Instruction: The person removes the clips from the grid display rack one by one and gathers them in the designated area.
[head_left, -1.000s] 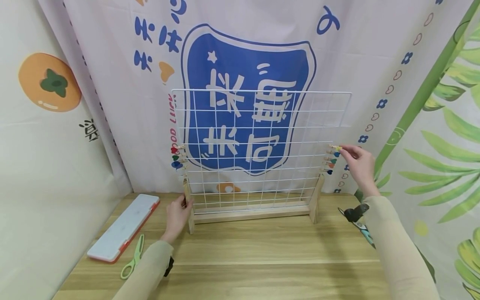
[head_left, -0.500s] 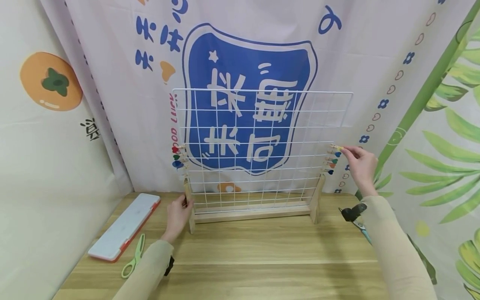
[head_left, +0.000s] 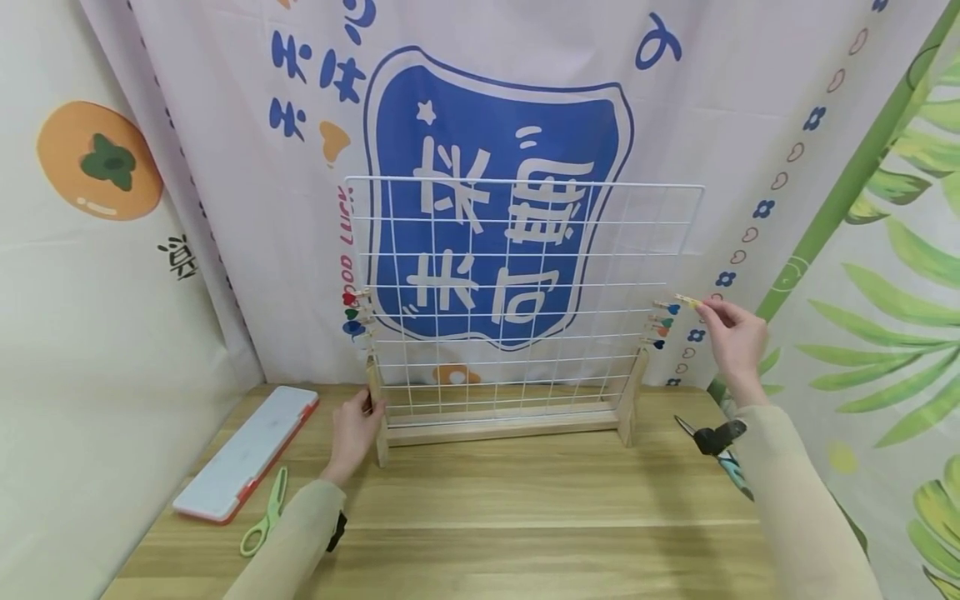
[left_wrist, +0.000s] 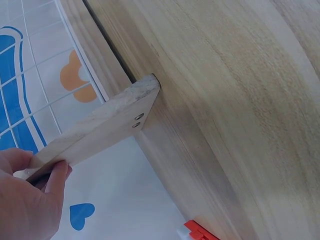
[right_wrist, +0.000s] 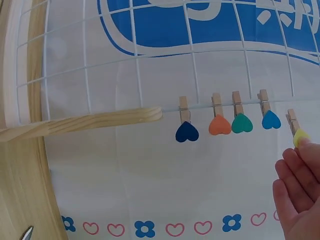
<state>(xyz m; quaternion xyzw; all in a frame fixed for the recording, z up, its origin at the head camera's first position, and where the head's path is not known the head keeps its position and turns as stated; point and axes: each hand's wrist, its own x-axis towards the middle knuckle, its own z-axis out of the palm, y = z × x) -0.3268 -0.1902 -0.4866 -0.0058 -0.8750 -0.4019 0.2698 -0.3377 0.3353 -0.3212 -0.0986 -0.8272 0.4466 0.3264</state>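
Observation:
My right hand [head_left: 738, 342] pinches a small wooden clothespin [right_wrist: 293, 120] by its yellow heart. In the right wrist view the pin hangs apart from the white wire grid [head_left: 525, 182], just beyond its side wire. Clipped along that wire are pins with a dark blue heart [right_wrist: 187, 132], an orange heart [right_wrist: 220, 125], a green heart [right_wrist: 242, 123] and a lighter blue heart [right_wrist: 271, 119]. My left hand [head_left: 354, 433] grips the left upright of the wooden stand [left_wrist: 110, 115], thumb and fingers on either side of it.
More heart pins, among them a red heart [head_left: 348, 298], are clipped on the grid's left side. A flat case [head_left: 247, 454] and green scissors [head_left: 268, 512] lie at the left of the wooden table [head_left: 525, 500]. Pliers [head_left: 731, 471] lie partly under my right forearm.
The yellow-heart clothespin has come off the grid's right edge. My right hand has drawn it a little outward to the right; my left hand stays on the upright.

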